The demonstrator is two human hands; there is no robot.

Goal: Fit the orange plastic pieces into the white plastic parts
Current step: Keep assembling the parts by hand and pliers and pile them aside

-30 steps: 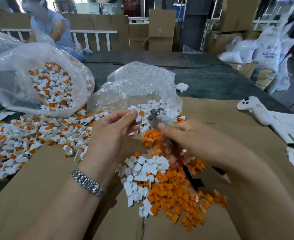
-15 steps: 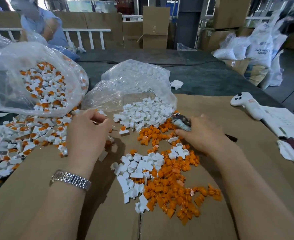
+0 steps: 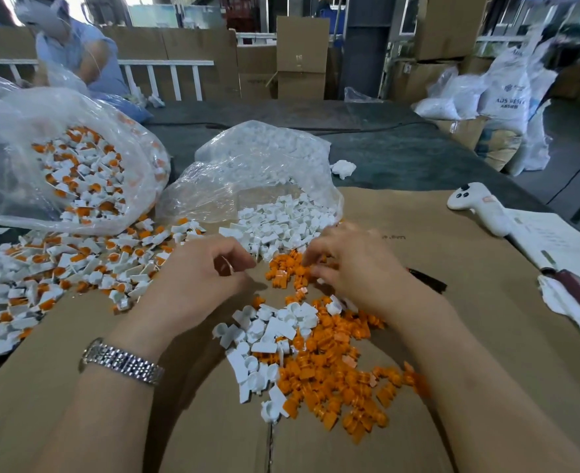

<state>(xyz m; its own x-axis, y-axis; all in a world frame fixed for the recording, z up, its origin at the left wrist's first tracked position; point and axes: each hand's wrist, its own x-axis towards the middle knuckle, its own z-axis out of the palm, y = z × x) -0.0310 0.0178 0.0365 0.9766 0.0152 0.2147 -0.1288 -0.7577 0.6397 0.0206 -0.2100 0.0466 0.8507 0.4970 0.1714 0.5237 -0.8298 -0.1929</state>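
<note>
Loose orange pieces lie heaped on the cardboard, with white parts on their left. More white parts spill from a clear bag. My left hand hovers with curled fingers at the near edge of that spill; I cannot tell whether it pinches a part. My right hand dips its fingertips into a small cluster of orange pieces. A tool's black handle sticks out from under its palm.
Fitted white-and-orange parts cover the left of the table and fill a big clear bag. A white controller, papers and a cloth lie right. Another person sits far left.
My left hand has moved right, from the fitted parts to the edge of the white spill. My right hand came down from chest height and shifted left, into the orange pieces.
</note>
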